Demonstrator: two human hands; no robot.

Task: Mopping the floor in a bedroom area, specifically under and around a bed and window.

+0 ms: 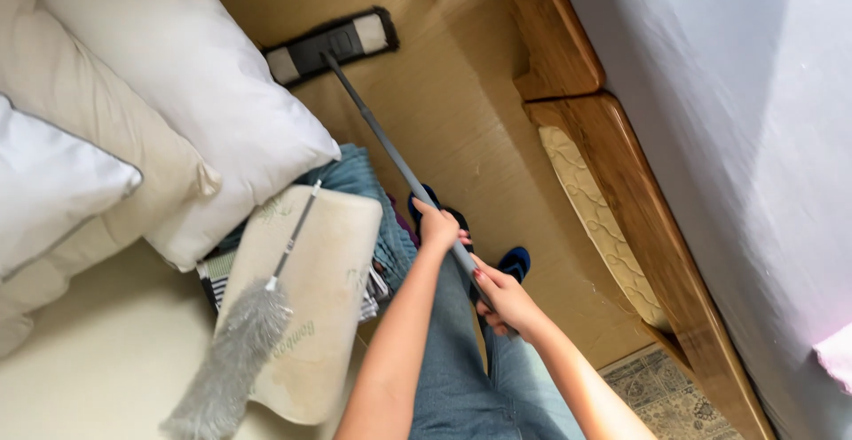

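I hold a flat mop by its grey pole. My left hand grips the pole higher toward the head, and my right hand grips it lower, near my body. The mop's black and white head lies flat on the tan floor at the top of the view. My jeans-clad legs and blue shoes stand below the pole.
White and cream pillows pile on the left. A grey fluffy duster lies across a cream pillow. A wooden bed frame with a pale sheet runs along the right. A patterned rug shows at the bottom.
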